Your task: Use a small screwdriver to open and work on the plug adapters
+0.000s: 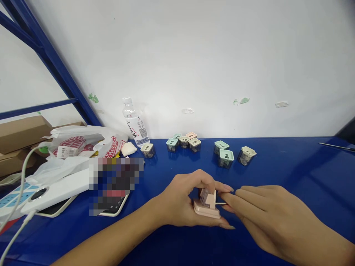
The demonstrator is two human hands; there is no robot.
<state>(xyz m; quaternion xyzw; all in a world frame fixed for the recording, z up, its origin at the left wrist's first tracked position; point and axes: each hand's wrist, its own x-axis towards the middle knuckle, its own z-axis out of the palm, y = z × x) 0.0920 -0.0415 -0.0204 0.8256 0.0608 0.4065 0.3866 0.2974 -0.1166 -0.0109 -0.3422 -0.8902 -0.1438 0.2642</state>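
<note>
My left hand is closed around a small pink sharpener-like box with a clear inner block on top, held just above the blue table. My right hand comes in from the right, its fingers pressed together at a thin metal piece sticking out of the box's side. Both hands meet at the box near the table's front centre.
Several small pastel boxes, green, beige and pink, stand in groups at the back by the white wall. A water bottle, plastic bags, a white power strip, a phone and cardboard boxes crowd the left.
</note>
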